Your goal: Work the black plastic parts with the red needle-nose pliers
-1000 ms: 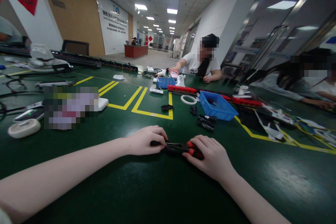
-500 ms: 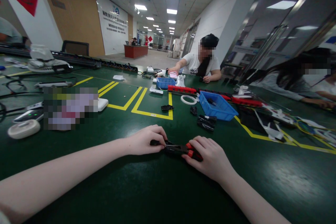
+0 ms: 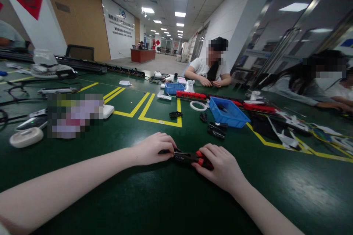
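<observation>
My right hand (image 3: pixel 220 161) is closed round the red-and-black handles of a pair of pliers (image 3: pixel 189 157), whose jaws point left. My left hand (image 3: pixel 156 148) pinches a small black part (image 3: pixel 164 151), mostly hidden by the fingers, right at the tips of the jaws. Whether the jaws bite on that part cannot be made out. Both hands rest low over the green table (image 3: pixel 176 198). Beyond them lie black shiny pieces (image 3: pixel 217 130), a smaller black piece (image 3: pixel 203 117) and another black part (image 3: pixel 175 114) by a yellow tape line.
A blue bin (image 3: pixel 228 112) stands ahead to the right, beside a white ring (image 3: pixel 198 106) and a red strip (image 3: pixel 191 94). A smaller blue bin (image 3: pixel 174 88) is farther back. At left lie a white mouse (image 3: pixel 27 137) and cables. A co-worker (image 3: pixel 209 68) sits opposite.
The co-worker opposite has drawn an outstretched arm back, and both their hands are now together. My hands and the pliers have hardly moved; the view has shifted slightly.
</observation>
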The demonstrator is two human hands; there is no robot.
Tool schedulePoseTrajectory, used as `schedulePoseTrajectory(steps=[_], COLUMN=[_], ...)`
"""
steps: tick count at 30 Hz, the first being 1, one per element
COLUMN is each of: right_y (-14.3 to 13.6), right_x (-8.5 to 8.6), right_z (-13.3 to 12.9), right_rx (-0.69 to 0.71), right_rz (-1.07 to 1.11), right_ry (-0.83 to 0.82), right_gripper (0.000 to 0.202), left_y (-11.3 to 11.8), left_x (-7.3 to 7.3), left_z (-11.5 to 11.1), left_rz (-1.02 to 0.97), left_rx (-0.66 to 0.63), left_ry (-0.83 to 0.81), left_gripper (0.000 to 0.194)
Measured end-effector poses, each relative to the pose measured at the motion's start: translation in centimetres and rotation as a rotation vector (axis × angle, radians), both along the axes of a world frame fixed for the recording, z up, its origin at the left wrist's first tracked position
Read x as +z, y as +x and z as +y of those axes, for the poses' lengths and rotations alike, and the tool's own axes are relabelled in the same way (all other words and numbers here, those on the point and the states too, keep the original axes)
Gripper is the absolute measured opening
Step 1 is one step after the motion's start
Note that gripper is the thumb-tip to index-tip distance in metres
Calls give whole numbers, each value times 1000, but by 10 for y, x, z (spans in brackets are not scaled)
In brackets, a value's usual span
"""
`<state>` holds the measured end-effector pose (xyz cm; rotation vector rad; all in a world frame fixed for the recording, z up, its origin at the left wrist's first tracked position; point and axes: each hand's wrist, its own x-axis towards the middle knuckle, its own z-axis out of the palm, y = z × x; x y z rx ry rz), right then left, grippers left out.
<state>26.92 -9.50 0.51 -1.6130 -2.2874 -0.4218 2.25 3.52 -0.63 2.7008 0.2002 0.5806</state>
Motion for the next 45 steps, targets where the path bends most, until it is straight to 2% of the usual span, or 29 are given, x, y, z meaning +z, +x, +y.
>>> schedulePoseTrajectory(steps=[19, 32, 45], right_y=[5, 7, 2], right_x=[-1, -5, 0], right_z=[-1, 1, -1], right_rx=[-29, -5, -37], right_rz=[8, 35, 52], right_ry=[0, 64, -27], right_gripper=[28, 36, 32], left_y=[-1, 0, 0], left_x=[5, -1, 0], left_z=[-6, -3, -3], left_rz=[48, 63, 28], left_rx=[0, 1, -14], left_ry=[16, 7, -22], left_gripper=[12, 11, 9])
